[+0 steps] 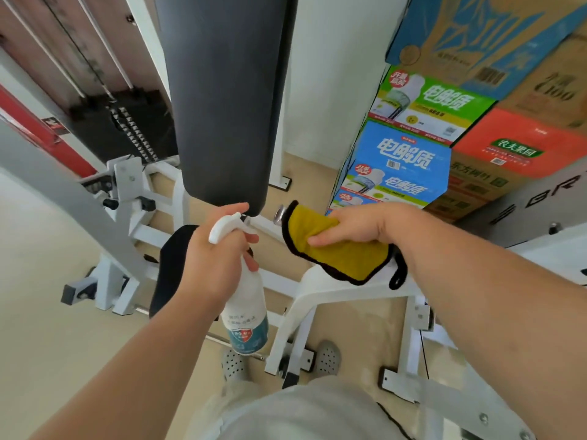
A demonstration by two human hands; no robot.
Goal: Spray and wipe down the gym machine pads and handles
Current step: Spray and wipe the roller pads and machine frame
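At left, grips the spray bottle in the left hand, fingers curled round its neck below the white spray head. Points the nozzle close at the lower end of the back pad, probably to wet it. At right, holds the yellow cloth in the right hand, fingers clamped over its fold. Keeps it just beside the pad, ready for wiping.

The light brown floor holds the white machine frame and a stack of bright boxes. Two grey shoes with holes stand on it too.
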